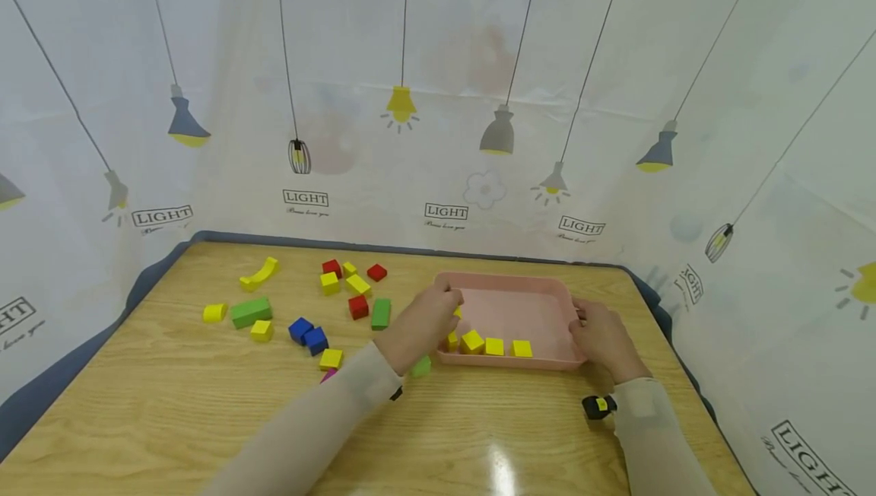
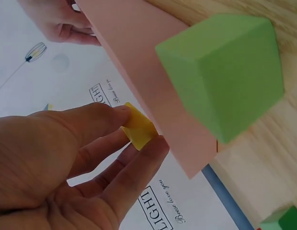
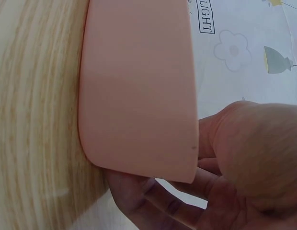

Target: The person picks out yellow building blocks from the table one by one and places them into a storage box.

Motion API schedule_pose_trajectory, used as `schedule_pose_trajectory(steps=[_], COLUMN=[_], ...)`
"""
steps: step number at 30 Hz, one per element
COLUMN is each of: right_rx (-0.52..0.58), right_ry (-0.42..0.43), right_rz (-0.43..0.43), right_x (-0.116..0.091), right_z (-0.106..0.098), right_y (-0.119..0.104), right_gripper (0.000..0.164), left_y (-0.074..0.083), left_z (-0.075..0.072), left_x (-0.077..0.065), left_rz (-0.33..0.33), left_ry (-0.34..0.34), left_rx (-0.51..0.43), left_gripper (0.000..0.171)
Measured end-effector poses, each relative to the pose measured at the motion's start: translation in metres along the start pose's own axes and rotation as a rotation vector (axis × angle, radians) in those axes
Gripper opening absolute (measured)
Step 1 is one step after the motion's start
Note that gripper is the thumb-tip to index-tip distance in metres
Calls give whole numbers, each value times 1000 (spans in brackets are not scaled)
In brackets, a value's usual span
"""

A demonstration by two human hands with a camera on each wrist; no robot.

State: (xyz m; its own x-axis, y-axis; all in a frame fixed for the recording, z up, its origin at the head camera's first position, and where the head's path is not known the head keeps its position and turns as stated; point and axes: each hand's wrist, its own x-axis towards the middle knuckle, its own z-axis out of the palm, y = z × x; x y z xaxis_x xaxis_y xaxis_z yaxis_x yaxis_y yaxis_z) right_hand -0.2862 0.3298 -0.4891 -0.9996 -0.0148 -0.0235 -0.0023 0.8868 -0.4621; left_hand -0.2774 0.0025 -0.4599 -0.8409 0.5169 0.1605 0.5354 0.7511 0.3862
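My left hand is over the left end of a pink tray. In the left wrist view its thumb and fingers pinch a small yellow block at the tray's rim. Several yellow blocks lie in a row along the tray's near side, the leftmost partly hidden by the hand. My right hand grips the tray's right end, thumb at the rim and fingers curled against the outer wall in the right wrist view. A light green block stands just outside the tray's near left corner.
Left of the tray lie loose blocks: red, green, blue and yellow, with a curved yellow piece farther back. A purple block is partly covered by my left sleeve. A printed curtain surrounds the wooden table.
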Motion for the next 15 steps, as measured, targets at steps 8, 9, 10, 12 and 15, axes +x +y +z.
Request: schedule_pose_trajectory(steps=[8,9,10,12,15], right_rx=[0,1,2,7,9], right_ry=[-13,-14,-14,-17,-14], right_rz=[25,27,28,28,25], right_x=[0,0,0,0,1], right_z=[0,0,0,0,0], right_y=[-3,-3,-2,-2,-1], right_gripper=[52,52,52,52,52], left_y=[1,1,1,1,1], left_z=[10,11,12,14,15], left_x=[8,8,9,10,10], left_rz=[39,37,36,33,18], left_ry=[-9,-12,-15,-23,-29], left_rx=[85,93,101,110,100], left_gripper=[25,26,26,27,27])
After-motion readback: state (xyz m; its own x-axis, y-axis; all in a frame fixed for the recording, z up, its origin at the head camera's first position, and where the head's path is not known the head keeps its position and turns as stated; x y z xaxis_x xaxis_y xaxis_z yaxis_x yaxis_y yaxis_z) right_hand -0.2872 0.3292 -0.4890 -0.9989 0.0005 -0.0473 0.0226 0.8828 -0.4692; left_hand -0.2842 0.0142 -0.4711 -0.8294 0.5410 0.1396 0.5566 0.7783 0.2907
